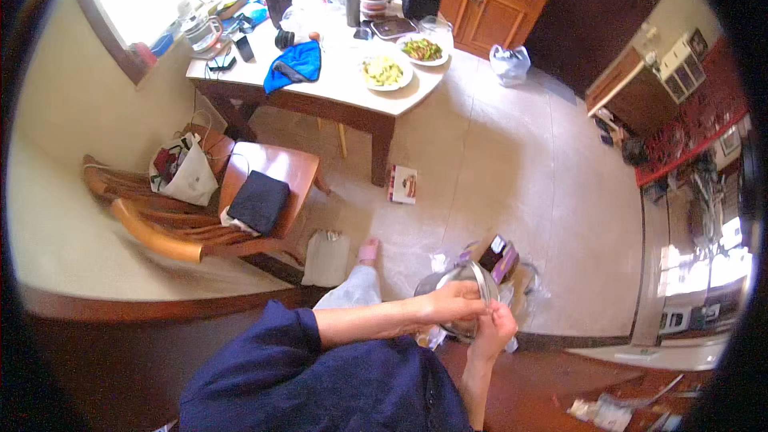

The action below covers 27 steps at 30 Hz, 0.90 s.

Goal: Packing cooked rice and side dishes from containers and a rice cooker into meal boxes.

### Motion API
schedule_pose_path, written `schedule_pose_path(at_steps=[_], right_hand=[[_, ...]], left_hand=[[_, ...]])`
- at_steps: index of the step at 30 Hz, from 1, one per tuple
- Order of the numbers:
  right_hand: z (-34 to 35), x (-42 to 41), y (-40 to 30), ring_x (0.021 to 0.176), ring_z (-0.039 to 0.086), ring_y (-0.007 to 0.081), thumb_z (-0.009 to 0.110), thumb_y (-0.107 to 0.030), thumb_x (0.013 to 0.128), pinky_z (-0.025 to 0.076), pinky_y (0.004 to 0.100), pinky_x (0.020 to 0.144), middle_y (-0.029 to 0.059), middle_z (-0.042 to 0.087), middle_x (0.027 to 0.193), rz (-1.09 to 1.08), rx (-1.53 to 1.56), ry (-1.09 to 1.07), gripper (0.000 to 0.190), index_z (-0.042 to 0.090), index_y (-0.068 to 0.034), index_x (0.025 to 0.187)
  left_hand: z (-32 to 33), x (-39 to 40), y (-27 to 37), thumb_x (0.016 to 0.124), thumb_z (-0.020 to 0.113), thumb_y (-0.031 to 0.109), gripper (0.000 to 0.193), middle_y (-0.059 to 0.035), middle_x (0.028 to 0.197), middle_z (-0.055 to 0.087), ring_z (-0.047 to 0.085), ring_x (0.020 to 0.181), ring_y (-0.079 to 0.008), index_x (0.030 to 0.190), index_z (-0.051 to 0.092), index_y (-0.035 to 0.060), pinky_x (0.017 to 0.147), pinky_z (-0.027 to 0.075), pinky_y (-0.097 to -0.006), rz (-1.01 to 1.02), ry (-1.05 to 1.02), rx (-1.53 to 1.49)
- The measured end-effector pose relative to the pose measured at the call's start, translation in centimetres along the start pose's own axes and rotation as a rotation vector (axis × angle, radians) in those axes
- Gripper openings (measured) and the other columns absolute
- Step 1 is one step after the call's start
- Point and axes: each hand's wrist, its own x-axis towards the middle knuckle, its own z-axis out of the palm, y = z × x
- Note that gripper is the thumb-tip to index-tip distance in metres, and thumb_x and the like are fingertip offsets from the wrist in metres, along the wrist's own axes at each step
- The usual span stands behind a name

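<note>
Low before me, my left hand (459, 301) and my right hand (499, 329) meet at the edge of a round, shiny metal-rimmed object (485, 281), a lid or a vessel. The fingers of my left hand reach across its face to the rim. My right hand pinches the rim from the near right side. Both hands hide part of the object, and blur leaves its exact kind unclear. Just beyond it on the floor lie a purple and black box (503, 259) and crumpled clear plastic (531, 288).
A table (354, 99) ahead bears two plates of food (384, 73), a blue cloth (300, 66) and a glass kettle (201, 33). To the left, a wooden chair (294, 162) carries a dark folded item (259, 203) beside a white bag (195, 174). A booklet (405, 185) lies on the floor.
</note>
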Motion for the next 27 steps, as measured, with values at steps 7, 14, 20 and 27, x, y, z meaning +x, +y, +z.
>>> schedule_pose_path(at_steps=[7, 14, 20, 27], right_hand=[[9.6, 10.2, -0.3, 0.040, 0.034, 0.0017, 0.064, -0.009, 0.085, 0.021, 0.0189, 0.036, -0.0037, 0.048, 0.056, 0.217, -0.102, -0.030, 0.012, 0.057, -0.004, 0.076], [23.9, 18.3, -3.9, 0.038, 0.031, 0.0018, 0.061, -0.010, 0.087, 0.018, 0.0183, 0.035, -0.0034, 0.043, 0.053, 0.368, -0.132, -0.353, 0.014, 0.056, -0.003, 0.076], [36.3, 25.4, -7.3, 0.040, 0.031, 0.0006, 0.060, -0.011, 0.088, 0.019, 0.0175, 0.036, -0.0040, 0.045, 0.054, 0.361, -0.086, -0.726, 0.012, 0.061, 0.001, 0.086], [49.5, 31.1, -8.5, 0.057, 0.044, -0.0002, 0.061, -0.005, 0.087, 0.030, 0.0158, 0.050, -0.0037, 0.059, 0.071, 0.314, -0.041, -1.109, 0.015, 0.064, 0.004, 0.098]], left_hand=[[-13.6, -0.9, 12.6, 0.089, 0.061, 0.018, 0.035, -0.0069, 0.113, 0.063, 0.057, 0.107, -0.0156, 0.120, 0.058, 0.0038, 0.092, 0.045, -0.0297, 0.209, 0.224, -0.055], [-29.4, -5.6, 18.8, 0.092, 0.052, 0.012, 0.023, -0.0096, 0.106, 0.065, 0.061, 0.095, -0.0144, 0.110, 0.061, 0.0026, 0.082, 0.049, -0.0277, 0.333, 0.951, -0.151], [-38.5, -7.6, 22.1, 0.088, 0.058, 0.014, 0.029, -0.0111, 0.107, 0.064, 0.061, 0.093, -0.0153, 0.116, 0.057, 0.0050, 0.079, 0.050, -0.0278, 0.359, 1.236, 0.018], [-55.0, -8.6, 27.9, 0.074, 0.069, 0.015, 0.061, -0.0173, 0.129, 0.047, 0.049, 0.117, -0.0348, 0.131, 0.048, 0.0159, 0.091, 0.045, -0.0423, 0.117, 1.713, 1.238]])
